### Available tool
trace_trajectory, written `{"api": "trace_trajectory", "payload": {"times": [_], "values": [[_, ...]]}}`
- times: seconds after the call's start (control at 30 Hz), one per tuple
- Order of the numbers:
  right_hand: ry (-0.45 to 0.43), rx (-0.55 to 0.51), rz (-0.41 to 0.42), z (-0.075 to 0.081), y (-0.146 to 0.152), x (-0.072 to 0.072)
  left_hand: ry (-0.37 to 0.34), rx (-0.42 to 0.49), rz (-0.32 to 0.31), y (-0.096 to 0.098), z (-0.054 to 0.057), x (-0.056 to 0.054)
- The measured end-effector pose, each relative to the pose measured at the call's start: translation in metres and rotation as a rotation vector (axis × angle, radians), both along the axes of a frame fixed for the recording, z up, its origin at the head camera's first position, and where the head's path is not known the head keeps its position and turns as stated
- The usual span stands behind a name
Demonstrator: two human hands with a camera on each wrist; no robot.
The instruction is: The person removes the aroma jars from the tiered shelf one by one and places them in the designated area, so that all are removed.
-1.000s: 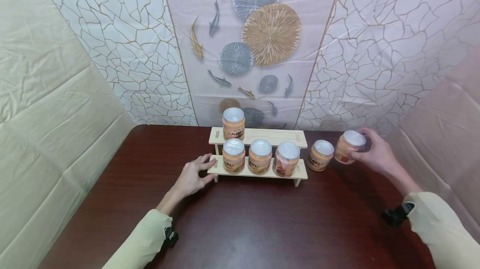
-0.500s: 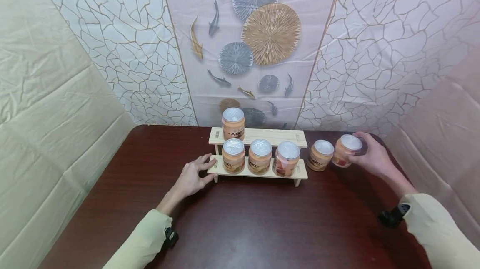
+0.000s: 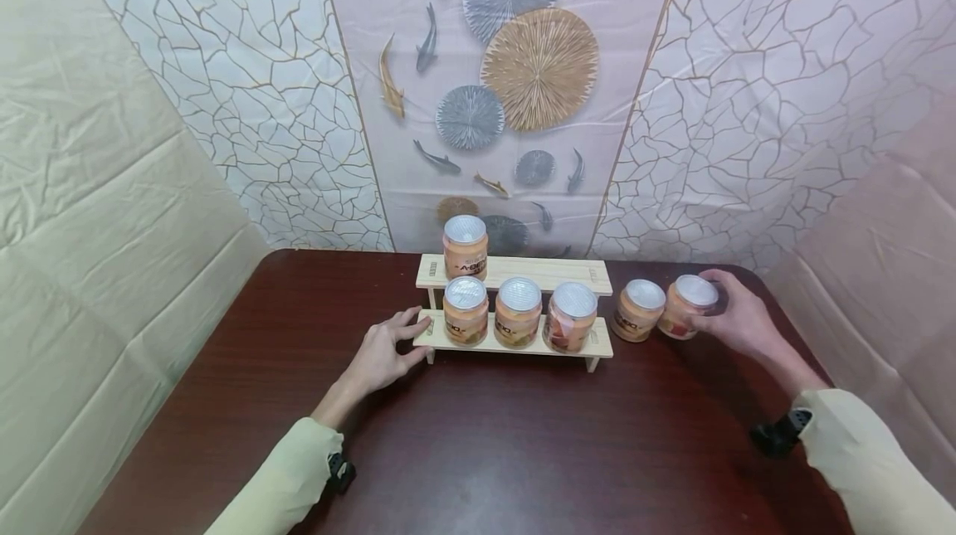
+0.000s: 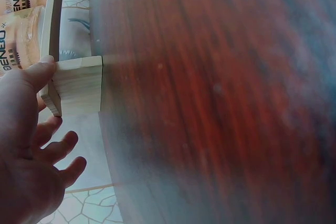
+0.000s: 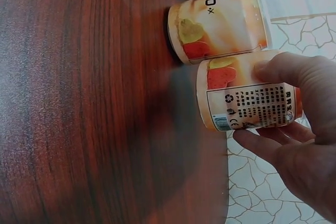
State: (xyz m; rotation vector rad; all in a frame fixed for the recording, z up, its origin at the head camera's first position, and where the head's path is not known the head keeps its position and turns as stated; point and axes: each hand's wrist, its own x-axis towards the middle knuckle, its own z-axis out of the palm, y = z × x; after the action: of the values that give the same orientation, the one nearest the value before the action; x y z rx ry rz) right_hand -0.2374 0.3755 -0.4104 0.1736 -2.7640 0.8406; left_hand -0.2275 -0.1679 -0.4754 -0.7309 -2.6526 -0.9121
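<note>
My right hand (image 3: pixel 735 315) grips an orange jar with a silvery lid (image 3: pixel 681 311) between thumb and fingers. In the right wrist view, the held jar (image 5: pixel 247 95), with its printed back label showing, is right beside a second jar (image 5: pixel 218 24); whether its base touches the table I cannot tell. That second jar (image 3: pixel 637 315) stands at the right end of a two-step wooden rack (image 3: pixel 548 269). My left hand (image 3: pixel 382 352) pinches the left end of the rack's lower shelf (image 4: pixel 51 95). Three jars (image 3: pixel 517 319) stand on that shelf and one jar (image 3: pixel 465 253) on the upper shelf's left.
The dark reddish-brown table (image 3: pixel 485 444) runs back to a patterned cloth wall (image 3: pixel 478 46). Pale cloth sides (image 3: pixel 112 228) rise at left and right, the right one close to my right hand.
My right hand has brought its jar leftward and lower, up beside the jar at the rack's right end. The left hand and the rack have stayed still.
</note>
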Motion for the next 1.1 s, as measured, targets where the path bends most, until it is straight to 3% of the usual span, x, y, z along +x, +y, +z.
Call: {"api": "trace_trajectory", "payload": {"times": [0.23,1.1], "values": [[-0.053,-0.016,-0.006,-0.003,-0.001,-0.001,-0.002,-0.001,0.003,-0.001,-0.001,0.000],[-0.031,-0.015,0.008,-0.013,-0.002,0.001,0.019,0.001,0.005,0.001,0.000,0.000]]}}
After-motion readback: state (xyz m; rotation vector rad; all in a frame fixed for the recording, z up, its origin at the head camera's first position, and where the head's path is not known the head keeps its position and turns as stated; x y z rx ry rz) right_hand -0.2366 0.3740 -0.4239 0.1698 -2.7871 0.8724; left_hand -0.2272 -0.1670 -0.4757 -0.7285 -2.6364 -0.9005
